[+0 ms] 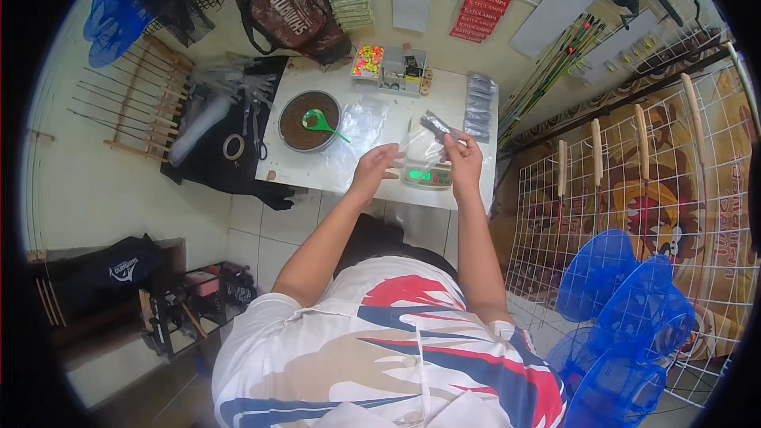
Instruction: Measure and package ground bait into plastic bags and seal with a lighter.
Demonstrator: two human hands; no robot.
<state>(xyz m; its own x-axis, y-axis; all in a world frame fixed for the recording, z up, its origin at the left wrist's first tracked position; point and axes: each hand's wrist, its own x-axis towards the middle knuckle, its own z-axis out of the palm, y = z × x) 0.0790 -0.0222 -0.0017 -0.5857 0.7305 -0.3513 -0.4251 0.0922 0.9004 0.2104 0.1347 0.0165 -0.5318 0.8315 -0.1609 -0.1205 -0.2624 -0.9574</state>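
Observation:
My right hand [464, 162] pinches a small clear plastic bag with dark contents [433, 124] and holds it above the digital scale [429, 176], whose display glows green. My left hand [376, 170] is apart from it, over the table's front edge, fingers curved and spread with nothing visible in them. Clear plastic bags [365, 120] lie flat on the white table beyond that hand. To their left stands a round metal bowl [339, 114] of brown granules, with a green spoon [326, 127] resting in it. Filled dark packets [478, 108] line the table's right side.
A compartment box with bright beads [368, 62] stands at the back. Scissors [262, 150] and a tape roll [233, 147] lie on black cloth at left. Blue nets [622, 301] hang on a wire rack at right; a camouflage bag [287, 4] hangs behind.

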